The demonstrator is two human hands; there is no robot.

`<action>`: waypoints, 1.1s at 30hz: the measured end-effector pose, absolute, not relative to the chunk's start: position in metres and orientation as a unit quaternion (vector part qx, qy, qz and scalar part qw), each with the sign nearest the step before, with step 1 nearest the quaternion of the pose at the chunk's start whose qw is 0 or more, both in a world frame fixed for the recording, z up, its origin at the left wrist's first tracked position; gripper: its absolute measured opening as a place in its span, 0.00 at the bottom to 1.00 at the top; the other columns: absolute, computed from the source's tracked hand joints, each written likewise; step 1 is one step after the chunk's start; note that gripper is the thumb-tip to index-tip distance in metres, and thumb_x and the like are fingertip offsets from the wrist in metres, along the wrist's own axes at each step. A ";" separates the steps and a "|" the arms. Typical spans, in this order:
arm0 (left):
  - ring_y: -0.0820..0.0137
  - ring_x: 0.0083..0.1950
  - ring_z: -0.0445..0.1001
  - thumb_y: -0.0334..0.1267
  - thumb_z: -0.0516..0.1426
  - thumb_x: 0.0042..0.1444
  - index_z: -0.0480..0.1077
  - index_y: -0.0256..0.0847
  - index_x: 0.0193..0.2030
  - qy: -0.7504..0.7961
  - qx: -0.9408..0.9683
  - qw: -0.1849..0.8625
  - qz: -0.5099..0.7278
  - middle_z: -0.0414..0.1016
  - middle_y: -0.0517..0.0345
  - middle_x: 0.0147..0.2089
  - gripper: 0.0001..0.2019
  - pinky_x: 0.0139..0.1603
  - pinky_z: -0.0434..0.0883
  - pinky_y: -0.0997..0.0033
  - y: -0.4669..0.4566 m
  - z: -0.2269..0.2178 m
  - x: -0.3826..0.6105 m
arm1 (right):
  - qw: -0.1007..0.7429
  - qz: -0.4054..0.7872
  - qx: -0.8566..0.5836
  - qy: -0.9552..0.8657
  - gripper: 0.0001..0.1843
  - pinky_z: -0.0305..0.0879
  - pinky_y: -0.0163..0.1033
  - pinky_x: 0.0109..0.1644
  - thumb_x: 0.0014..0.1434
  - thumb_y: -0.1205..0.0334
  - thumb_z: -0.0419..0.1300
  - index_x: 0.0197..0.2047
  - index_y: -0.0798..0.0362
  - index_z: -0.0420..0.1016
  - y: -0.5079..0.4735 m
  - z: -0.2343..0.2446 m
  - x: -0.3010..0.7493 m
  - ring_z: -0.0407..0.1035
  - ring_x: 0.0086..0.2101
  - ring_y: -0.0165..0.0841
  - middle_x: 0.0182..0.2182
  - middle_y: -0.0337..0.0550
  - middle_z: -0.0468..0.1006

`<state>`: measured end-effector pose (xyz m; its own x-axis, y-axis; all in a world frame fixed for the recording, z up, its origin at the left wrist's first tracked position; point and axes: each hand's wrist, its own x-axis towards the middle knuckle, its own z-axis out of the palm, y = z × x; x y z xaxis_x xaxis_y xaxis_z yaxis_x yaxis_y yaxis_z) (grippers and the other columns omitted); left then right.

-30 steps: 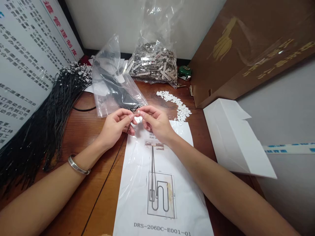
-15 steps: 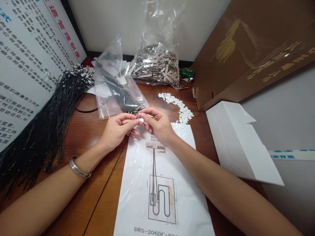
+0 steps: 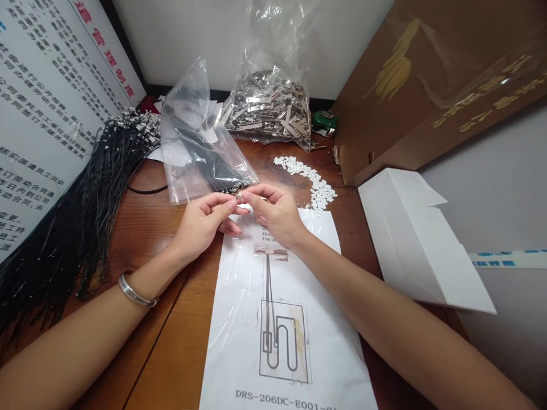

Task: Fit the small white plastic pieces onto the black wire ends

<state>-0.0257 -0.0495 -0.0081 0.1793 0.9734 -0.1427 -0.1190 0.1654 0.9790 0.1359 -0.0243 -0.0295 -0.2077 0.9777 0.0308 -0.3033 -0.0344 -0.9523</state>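
Observation:
My left hand [image 3: 205, 223] and my right hand [image 3: 277, 215] meet above the top of a printed drawing sheet [image 3: 239, 319]. Thumb and forefinger of each are pinched together, tip to tip. What sits between them is tiny and mostly covered by the fingers, so I cannot make out its kind. Just behind the fingertips lies a clear plastic bag [image 3: 182, 171] of black cords, with small metal ends [image 3: 236, 187] at its mouth. A scatter of small white pieces [image 3: 321, 192] lies to the right, beyond my right hand.
A bundle of black cords with white ends [image 3: 102, 176] hangs over the left side. At the back stand a clear bag of metal strips [image 3: 269, 108] and a green tape measure [image 3: 325, 123]. A brown box [image 3: 410, 85] and folded white card [image 3: 410, 239] border the right.
The small white piece that showed between my fingertips is now out of sight. My hands have come slightly closer together, and the camera view has shifted a little.

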 end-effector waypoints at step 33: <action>0.71 0.24 0.77 0.49 0.67 0.49 0.70 0.37 0.38 0.467 0.482 0.592 0.445 0.82 0.54 0.32 0.18 0.29 0.76 0.71 -0.052 -0.005 -0.024 | 0.512 0.605 -0.385 -0.474 0.19 0.51 0.31 0.20 0.46 0.46 0.72 0.30 0.53 0.79 -0.029 -0.026 0.134 0.59 0.21 0.23 0.22 0.35 0.71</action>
